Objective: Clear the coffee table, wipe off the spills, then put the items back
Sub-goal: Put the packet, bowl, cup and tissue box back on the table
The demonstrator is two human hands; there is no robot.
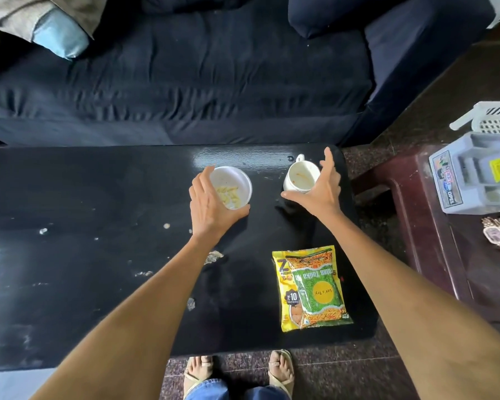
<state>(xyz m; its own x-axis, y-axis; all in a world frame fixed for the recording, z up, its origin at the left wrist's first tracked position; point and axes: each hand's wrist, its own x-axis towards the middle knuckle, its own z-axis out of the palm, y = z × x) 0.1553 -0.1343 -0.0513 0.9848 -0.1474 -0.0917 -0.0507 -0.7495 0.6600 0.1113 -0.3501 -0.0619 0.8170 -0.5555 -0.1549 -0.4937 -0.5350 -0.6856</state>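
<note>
On the black coffee table [98, 183] stands a white bowl [236, 180] with a few pale snack pieces in it. My left hand [208, 209] grips the bowl from its near left side, thumb curled along the near rim. To the right a white mug [299, 174] with brown stains inside stands near the table's far right corner. My right hand [324, 189] is spread around the mug's right side with straight fingers, and the thumb tip is at its near rim. Two snack packets [312, 287], green on yellow, lie at the near right. Crumbs and pale spill marks [212, 256] dot the tabletop.
A dark blue sofa [185, 82] runs along the table's far side, with a light blue cushion [61, 36] at its left. A maroon side table [416, 226] on the right carries a grey box [474, 174] and a wristwatch [497, 236]. My sandalled feet [237, 370] are at the near edge.
</note>
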